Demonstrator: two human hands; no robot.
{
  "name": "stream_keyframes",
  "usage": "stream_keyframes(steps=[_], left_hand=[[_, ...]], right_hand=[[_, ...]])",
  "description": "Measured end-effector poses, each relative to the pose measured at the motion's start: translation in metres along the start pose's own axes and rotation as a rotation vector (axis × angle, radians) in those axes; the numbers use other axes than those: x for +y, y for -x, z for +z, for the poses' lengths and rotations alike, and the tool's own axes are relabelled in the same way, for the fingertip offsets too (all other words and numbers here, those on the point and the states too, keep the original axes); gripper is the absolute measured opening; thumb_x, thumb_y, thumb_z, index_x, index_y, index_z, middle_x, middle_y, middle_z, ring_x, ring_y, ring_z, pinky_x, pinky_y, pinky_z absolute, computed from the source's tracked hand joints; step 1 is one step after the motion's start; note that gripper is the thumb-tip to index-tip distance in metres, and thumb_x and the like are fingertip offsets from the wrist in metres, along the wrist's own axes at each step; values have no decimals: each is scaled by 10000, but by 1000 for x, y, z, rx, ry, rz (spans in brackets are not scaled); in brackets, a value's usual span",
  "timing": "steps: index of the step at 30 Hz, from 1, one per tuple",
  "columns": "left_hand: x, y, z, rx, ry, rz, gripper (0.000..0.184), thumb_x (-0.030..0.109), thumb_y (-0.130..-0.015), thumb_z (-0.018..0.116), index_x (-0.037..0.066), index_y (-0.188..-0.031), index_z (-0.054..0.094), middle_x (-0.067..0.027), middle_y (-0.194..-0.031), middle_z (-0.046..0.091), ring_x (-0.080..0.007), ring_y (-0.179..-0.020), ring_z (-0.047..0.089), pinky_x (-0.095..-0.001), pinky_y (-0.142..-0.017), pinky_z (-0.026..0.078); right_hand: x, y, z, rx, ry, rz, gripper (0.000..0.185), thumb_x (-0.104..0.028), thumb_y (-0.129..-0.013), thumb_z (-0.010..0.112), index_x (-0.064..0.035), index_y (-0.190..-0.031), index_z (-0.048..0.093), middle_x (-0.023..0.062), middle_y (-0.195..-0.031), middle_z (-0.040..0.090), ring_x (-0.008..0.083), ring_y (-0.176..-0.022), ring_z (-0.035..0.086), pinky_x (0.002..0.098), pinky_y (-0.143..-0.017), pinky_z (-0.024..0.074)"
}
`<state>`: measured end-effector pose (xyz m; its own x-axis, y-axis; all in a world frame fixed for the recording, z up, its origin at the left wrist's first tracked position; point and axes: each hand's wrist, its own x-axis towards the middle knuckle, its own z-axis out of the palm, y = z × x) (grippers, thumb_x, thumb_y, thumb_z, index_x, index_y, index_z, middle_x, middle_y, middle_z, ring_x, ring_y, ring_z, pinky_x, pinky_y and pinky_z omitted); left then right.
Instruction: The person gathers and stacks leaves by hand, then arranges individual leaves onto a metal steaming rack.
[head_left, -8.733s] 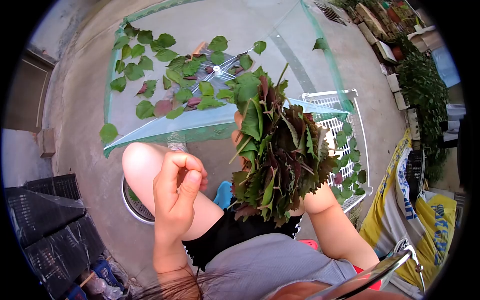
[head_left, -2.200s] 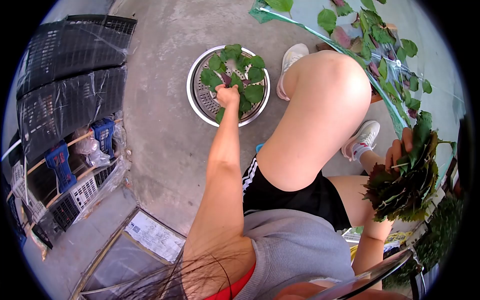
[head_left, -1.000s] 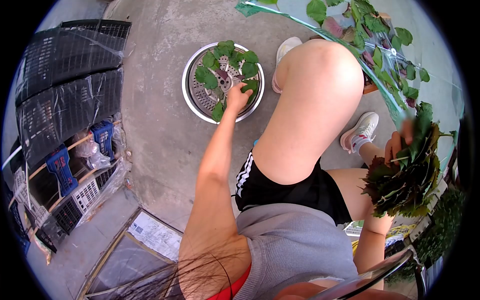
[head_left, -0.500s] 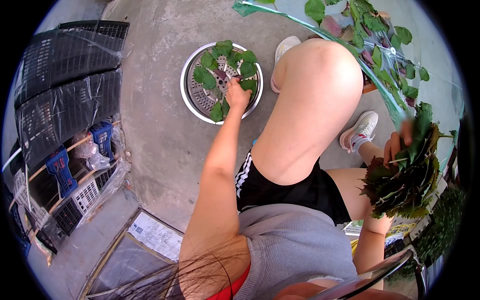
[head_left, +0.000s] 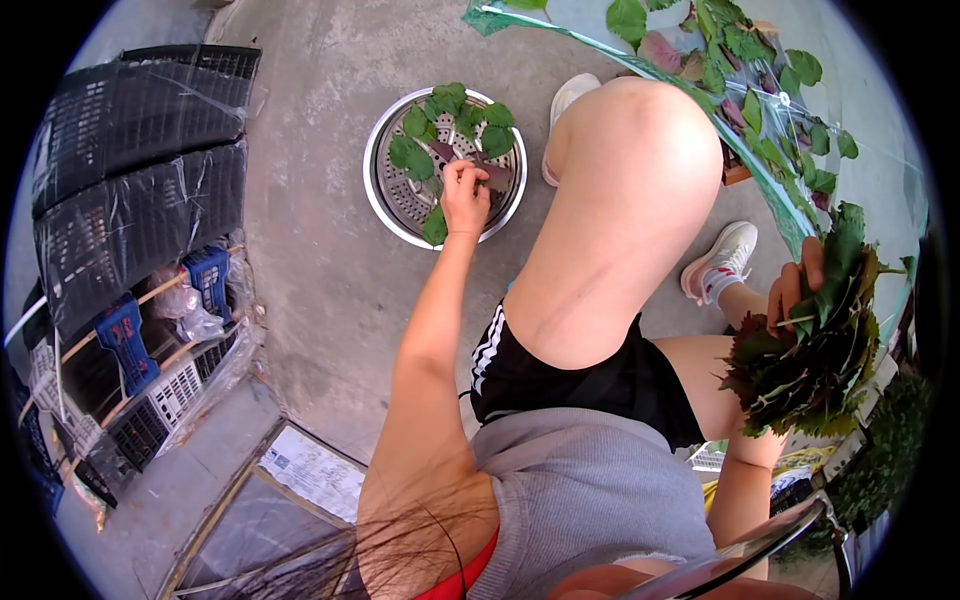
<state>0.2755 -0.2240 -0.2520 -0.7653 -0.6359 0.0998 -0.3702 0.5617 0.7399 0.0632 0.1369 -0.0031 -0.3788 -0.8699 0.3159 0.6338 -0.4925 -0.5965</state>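
My left hand (head_left: 465,195) is over a round metal tray with holes (head_left: 387,200), its fingers pinched on a purplish leaf (head_left: 492,178) at the tray's right side. Green leaves (head_left: 410,157) lie in a loose ring on the tray, and one leaf (head_left: 435,226) sits near its lower edge. At the right, my right hand (head_left: 792,292) grips a thick bundle of dark green and purple leaves (head_left: 805,365) by its upper left side. The bundle hides part of that hand.
A clear sheet with a green border (head_left: 640,65) holds scattered leaves at the upper right. My bent knee (head_left: 640,150) is between tray and sheet. Black crates (head_left: 140,200) under plastic and blue crates (head_left: 125,345) stand at the left. A framed panel (head_left: 310,475) is lower left.
My left hand has gone from beside my knee to the tray. Over the last half second it shifted slightly, and a purplish surface shows where a green leaf lay. My right hand still holds the bundle.
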Motion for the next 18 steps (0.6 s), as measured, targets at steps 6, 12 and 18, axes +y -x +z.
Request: stream_keyframes(steps=[6, 12, 18], left_hand=[[13, 7, -31, 225, -63, 328, 247, -142, -615, 548, 53, -762, 581, -111, -1027, 532, -219, -776, 604, -318, -671, 517], [4, 5, -44, 354, 143, -245, 147, 53, -801, 685, 29, -912, 591, -55, -857, 605, -114, -705, 555, -256, -625, 473], [-76, 17, -34, 500, 93, -425, 189, 118, -853, 665, -17, -972, 607, -65, -849, 646, -135, -712, 577, -270, -656, 469]], right_hand=[[-2, -1, 1, -17, -9, 24, 330, -227, -958, 473, 50, -1123, 404, 136, -1134, 395, 341, -768, 561, 513, -633, 553], [3, 2, -9, -85, -30, -48, 381, -104, -896, 567, 124, -1106, 346, 174, -1107, 357, 345, -786, 533, 474, -605, 614], [0, 1, 5, 7, 25, 0, 320, -236, -961, 466, 38, -1116, 410, 137, -1139, 396, 342, -769, 561, 494, -591, 547]])
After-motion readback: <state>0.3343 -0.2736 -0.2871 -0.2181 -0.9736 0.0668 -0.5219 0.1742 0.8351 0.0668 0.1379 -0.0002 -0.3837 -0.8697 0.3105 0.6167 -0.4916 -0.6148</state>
